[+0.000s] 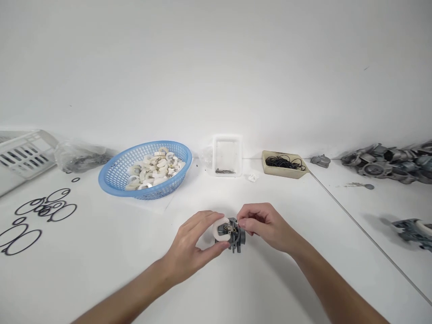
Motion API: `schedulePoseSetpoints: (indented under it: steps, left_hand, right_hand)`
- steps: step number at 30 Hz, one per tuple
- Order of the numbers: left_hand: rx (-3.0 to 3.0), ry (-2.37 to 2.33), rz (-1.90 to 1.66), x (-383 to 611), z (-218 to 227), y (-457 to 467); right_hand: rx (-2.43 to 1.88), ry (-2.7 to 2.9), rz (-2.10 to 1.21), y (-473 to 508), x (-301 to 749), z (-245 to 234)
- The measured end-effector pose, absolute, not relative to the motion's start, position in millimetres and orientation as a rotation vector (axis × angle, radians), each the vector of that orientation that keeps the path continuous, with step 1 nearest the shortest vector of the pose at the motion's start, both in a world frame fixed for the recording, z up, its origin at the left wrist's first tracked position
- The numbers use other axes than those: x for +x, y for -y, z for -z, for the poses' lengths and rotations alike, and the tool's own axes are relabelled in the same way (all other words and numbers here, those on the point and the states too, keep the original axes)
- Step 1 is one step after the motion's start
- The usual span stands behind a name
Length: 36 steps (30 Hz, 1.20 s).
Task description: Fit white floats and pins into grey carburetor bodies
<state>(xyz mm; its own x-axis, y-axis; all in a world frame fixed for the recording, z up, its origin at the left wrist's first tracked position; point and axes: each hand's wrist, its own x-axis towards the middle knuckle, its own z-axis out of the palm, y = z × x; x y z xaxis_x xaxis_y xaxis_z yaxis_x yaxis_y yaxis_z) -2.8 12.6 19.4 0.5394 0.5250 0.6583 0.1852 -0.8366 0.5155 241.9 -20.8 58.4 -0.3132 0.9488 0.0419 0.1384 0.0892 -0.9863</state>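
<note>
A grey metal carburetor body (239,237) rests on the white table in front of me, its inner parts facing up. On its left side sits a white C-shaped carburetor float (216,230). My left hand (194,243) grips this float between the thumb below and the fingers above, steadying it against the body. At the right edge of the float's brass hinge area, my right hand (258,222) is closed in a pinch. Something small and pale shows at its fingertips, too tiny to name.
Behind stand a blue basket (111,185) of white floats, a white tray (238,155) with thin metal pieces, and a yellowish tray (283,172) of black rings. Black O-rings (45,208) lie left. Metal parts (388,162) are piled right; another carburetor (413,231) sits nearer.
</note>
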Motion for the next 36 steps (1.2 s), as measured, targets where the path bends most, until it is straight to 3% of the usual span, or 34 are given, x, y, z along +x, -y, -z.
schedulePoseSetpoints:
  steps: [18, 36]
  left_hand:
    - [2.468, -0.555, -1.229, -6, -28, -4]
    - [2.456, -0.563, -1.202, -10, -22, -3]
  right_hand:
    - [-0.845, 1.523, -1.529, 28, 223, -54]
    - [-0.794, 1.505, -1.536, 29, 217, -54]
